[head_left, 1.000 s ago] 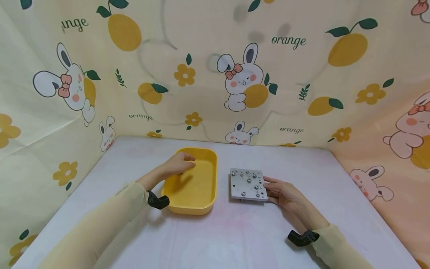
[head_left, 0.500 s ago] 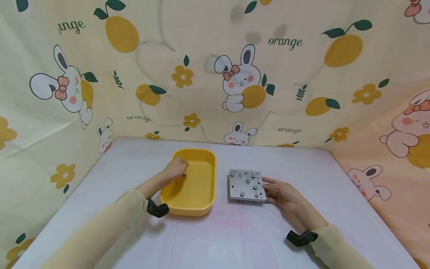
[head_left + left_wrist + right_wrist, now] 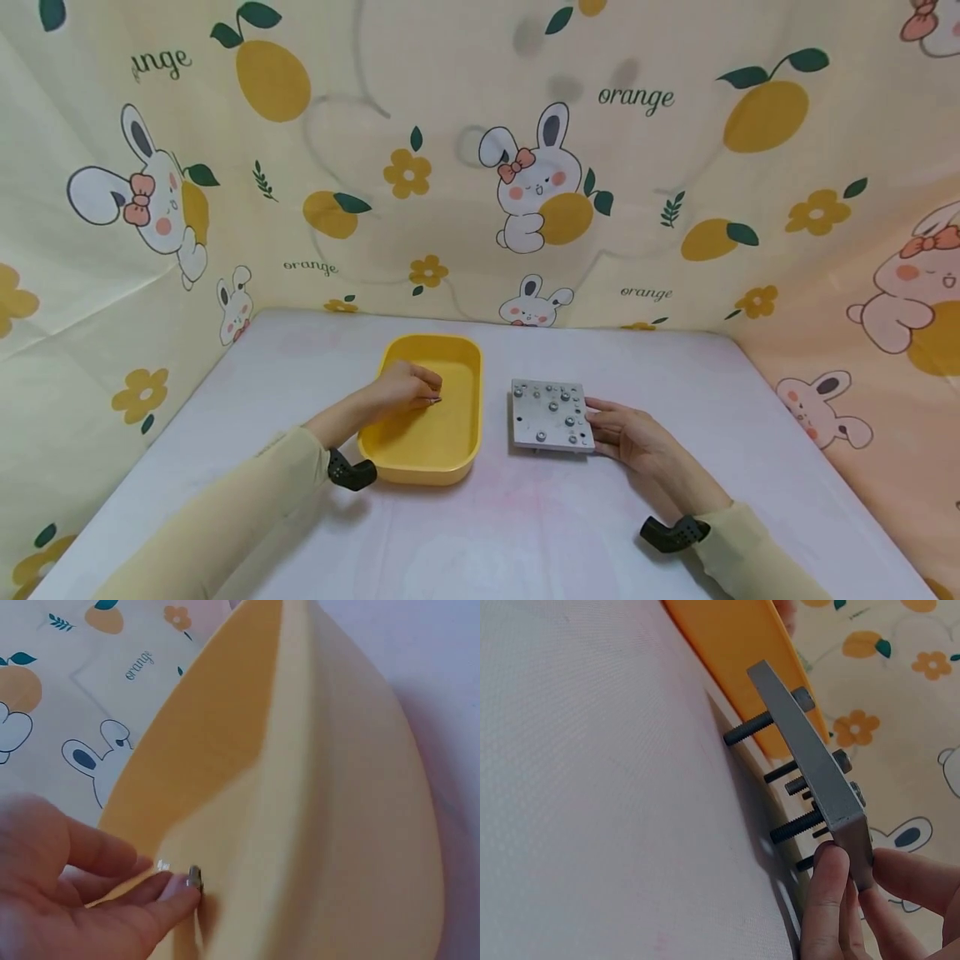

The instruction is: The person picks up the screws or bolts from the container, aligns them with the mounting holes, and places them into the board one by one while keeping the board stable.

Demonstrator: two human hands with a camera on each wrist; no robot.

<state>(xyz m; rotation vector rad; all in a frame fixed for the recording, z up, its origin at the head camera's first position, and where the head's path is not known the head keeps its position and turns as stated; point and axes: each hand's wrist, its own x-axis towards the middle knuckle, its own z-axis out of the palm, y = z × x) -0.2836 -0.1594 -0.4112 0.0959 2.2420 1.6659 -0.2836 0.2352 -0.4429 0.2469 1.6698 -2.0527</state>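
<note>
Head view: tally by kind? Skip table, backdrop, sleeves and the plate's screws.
Hands: 2, left hand and right hand
Wrist cameras: 2, left camera and right camera
Tray: 1
Plate: 1
Small metal part: 1, pinched in the left hand
Total: 7

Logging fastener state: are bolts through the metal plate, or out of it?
Through: in the right wrist view, several bolts show heads above the metal plate, threaded shanks below.
</note>
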